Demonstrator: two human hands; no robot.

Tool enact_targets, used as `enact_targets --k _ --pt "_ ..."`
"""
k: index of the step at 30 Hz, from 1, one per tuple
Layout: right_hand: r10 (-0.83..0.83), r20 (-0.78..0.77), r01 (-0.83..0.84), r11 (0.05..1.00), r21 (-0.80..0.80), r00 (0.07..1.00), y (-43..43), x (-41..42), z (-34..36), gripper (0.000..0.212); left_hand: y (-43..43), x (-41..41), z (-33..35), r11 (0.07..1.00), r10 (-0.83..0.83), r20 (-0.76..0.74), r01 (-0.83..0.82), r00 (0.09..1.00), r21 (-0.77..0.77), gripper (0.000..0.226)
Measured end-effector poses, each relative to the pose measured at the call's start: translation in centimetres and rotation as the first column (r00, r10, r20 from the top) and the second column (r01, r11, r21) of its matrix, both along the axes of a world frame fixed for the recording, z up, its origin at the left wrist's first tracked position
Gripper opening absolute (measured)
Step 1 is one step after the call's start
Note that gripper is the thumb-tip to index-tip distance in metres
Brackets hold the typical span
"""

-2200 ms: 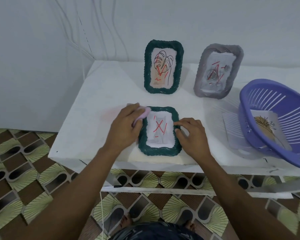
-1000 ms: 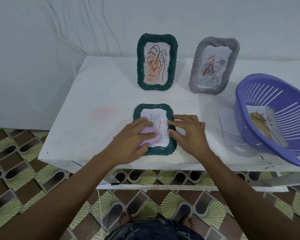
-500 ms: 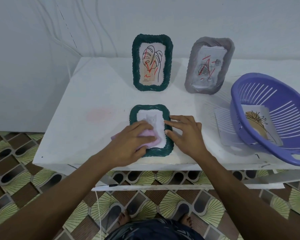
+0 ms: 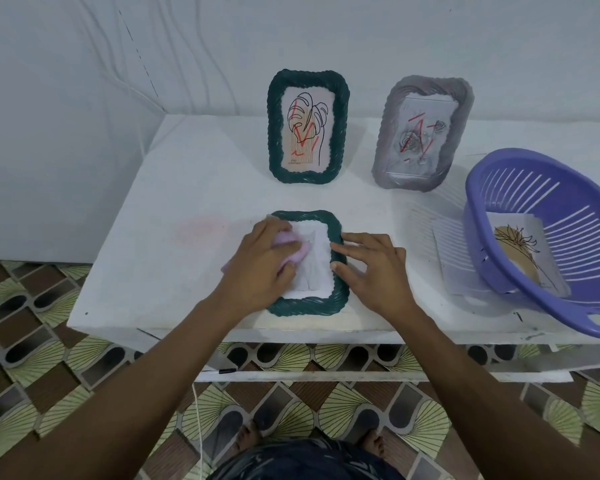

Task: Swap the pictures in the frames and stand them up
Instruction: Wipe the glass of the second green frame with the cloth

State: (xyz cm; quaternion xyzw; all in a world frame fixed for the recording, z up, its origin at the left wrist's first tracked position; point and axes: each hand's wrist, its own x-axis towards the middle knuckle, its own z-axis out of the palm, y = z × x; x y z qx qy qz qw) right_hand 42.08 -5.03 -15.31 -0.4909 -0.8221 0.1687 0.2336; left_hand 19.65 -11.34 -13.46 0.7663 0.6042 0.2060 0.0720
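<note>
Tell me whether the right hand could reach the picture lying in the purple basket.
Probably yes: the right hand holds nothing, only touching the flat green frame, and the picture lies uncovered in the open basket beside it.

Left hand (image 4: 260,261) on the move: pink cloth (image 4: 300,252) swept up from lower glass to upper-left corner of flat green frame (image 4: 305,308). Red strokes on glass: full cross two seconds back, single stroke a second ago, gone now. Picture (image 4: 317,271) shows clean beside cloth.
</note>
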Motion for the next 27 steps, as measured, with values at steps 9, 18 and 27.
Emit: enact_targets --k 9,18,27 --pt "0.011 -0.027 -0.011 1.000 0.012 1.000 0.0 0.0 0.0 0.028 -1.2 1.2 0.1 0.988 -0.153 -0.041 0.152 0.987 -0.026 0.041" --pt "0.020 -0.055 -0.021 1.000 -0.004 0.998 -0.3 0.0 0.1 0.030 -0.7 -1.5 0.2 0.999 -0.042 -0.026 0.041 0.999 -0.006 0.040" --pt "0.020 -0.061 -0.020 1.000 -0.011 0.998 -0.4 0.0 0.2 0.029 -2.8 -3.1 0.4 0.999 -0.039 0.138 0.038 0.990 0.006 0.038"
